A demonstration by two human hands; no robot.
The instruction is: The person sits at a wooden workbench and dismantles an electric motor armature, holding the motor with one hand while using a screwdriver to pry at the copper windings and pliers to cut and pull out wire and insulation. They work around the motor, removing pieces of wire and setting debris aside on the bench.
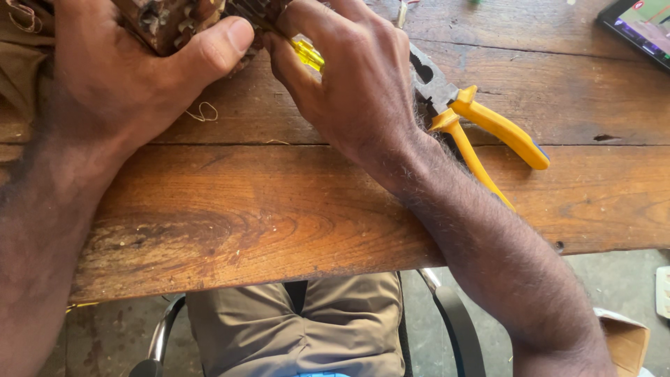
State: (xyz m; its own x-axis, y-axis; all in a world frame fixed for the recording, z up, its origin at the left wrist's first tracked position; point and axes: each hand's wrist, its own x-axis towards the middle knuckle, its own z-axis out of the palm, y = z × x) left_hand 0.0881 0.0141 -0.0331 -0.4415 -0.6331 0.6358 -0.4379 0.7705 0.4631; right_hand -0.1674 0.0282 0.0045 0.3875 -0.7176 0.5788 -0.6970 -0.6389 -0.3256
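Screwdriver [307, 53] clamped in right hand [356, 84] grip, left hand [118, 77] gripping rusty part [167, 21], worn wooden table [265, 209], concrete floor [614, 279]

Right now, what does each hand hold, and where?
Left hand clasps a brown toothed metal part by its side; right hand grips a yellow-handled tool by its handle.

The left hand [125, 77] is gripping a brown, wire-wound metal part [174, 21] at the top edge of the worn wooden table [279, 209]. The right hand [356, 77] is closing around a transparent yellow tool handle [307, 54]. Yellow-handled steel pliers [481, 129] are lying just beside the right wrist.
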